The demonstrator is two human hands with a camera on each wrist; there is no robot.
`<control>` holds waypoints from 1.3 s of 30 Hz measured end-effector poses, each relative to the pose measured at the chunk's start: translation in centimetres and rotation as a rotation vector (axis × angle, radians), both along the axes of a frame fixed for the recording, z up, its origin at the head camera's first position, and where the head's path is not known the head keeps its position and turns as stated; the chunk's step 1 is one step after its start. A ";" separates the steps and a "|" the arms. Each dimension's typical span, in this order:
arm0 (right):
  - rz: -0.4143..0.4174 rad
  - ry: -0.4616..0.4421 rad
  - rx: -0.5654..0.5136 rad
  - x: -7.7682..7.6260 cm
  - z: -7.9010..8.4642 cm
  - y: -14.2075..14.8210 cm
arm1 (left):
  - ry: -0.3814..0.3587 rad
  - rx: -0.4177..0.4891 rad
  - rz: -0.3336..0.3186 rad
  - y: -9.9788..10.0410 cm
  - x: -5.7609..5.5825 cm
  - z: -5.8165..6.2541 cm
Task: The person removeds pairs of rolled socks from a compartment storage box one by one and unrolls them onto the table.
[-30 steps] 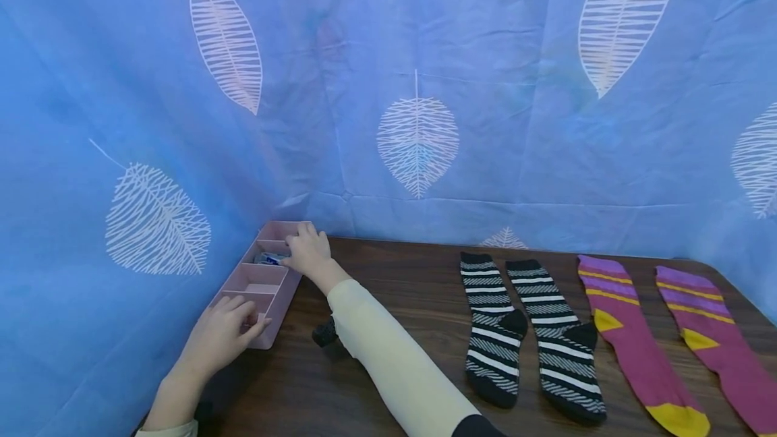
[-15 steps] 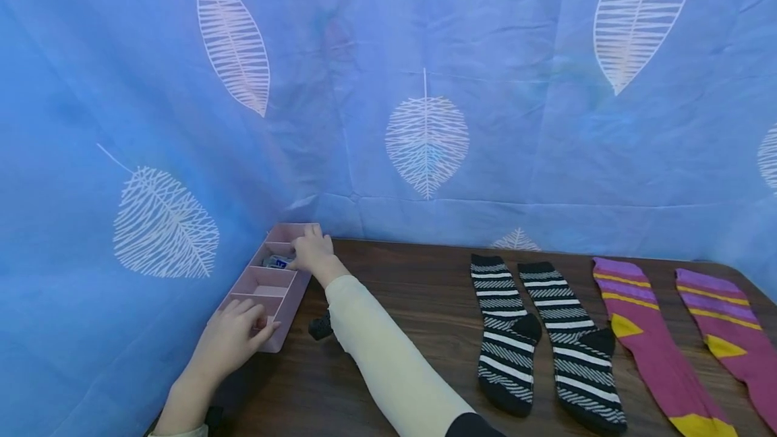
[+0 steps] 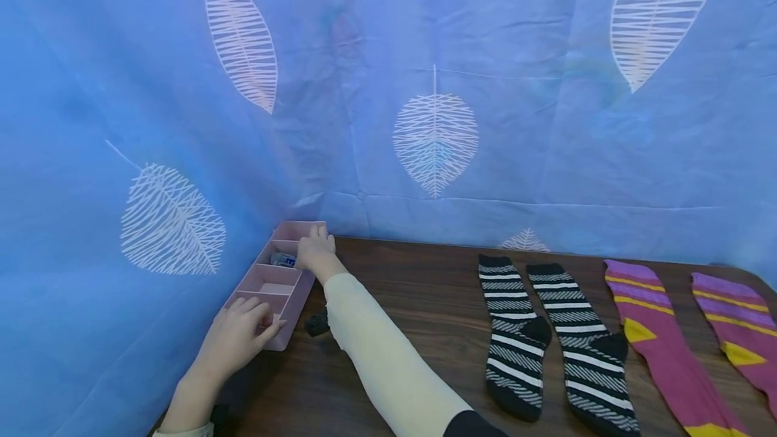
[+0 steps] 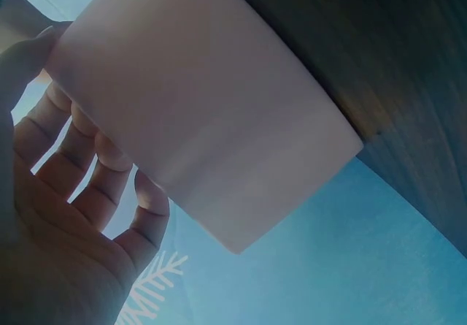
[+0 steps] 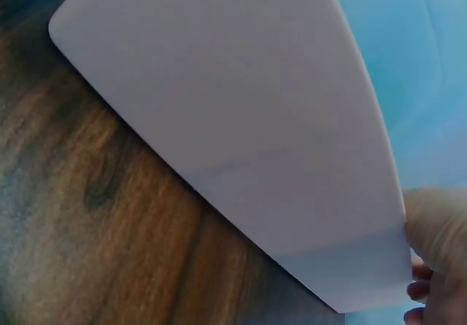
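A pink divided organizer box [image 3: 300, 302] stands at the table's left, against the blue cloth. At its near end my left hand [image 3: 237, 332] grips the rim with curled fingers. My right hand [image 3: 315, 249] holds the rim of the right side, near the far end. One compartment holds a small packet with blue and white print [image 3: 282, 259]. In the left wrist view, the fingers [image 4: 109, 186] bend at the edge of the box's plain end wall [image 4: 204, 113]. The right wrist view has the thumb against the edge of a long wall [image 5: 233, 120], other fingertips partly hidden.
Two black-and-white striped socks [image 3: 516, 339] lie flat on the dark wooden table [image 3: 413, 302]. To their right are two maroon socks [image 3: 670, 356] with purple and yellow bands. A blue cloth with white leaves [image 3: 364, 120] hangs behind and at the left.
The head view has turned slightly left, so everything sits further right in it. Both hands stay at the same places on the organizer box, which keeps its place against the cloth.
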State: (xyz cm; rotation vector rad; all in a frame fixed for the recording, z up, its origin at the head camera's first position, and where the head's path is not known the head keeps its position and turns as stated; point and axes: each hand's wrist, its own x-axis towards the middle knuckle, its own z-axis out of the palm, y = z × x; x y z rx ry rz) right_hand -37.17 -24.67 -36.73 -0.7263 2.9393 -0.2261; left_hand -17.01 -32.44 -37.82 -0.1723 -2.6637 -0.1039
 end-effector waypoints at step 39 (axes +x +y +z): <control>0.228 0.537 -0.129 3.5 2.6 5.2 | 0.009 0.028 -0.054 -0.2 -0.1 0.1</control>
